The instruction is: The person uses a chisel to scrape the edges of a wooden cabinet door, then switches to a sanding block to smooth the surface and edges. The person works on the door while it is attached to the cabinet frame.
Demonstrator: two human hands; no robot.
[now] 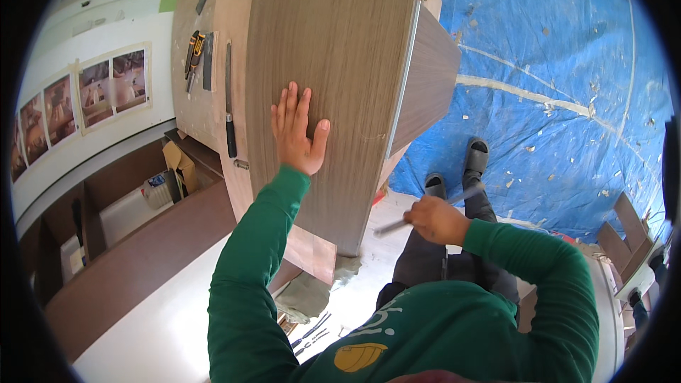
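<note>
Currently the left hand point(298, 131) lies flat, fingers spread, pressed against the wood-grain panel point(333, 64), a smooth grey-brown laminate sheet with a thin pale metal strip along its right edge. The right hand point(436, 220) is closed around a slim grey metal file point(425, 214), which runs from below the panel's lower right corner up toward the feet; its tip is blurred. Left of the panel, on the bare plywood bench surface point(188, 92), lie a long dark-handled blade point(229, 99) and a yellow-and-black tool point(194, 53), too small to identify. A blue tarpaulin point(560, 64), crumpled and flecked with pale chips, covers the open floor on the right. Small metal tools point(311, 333) lie on the white surface below, partly hidden by the green sleeve.
</note>
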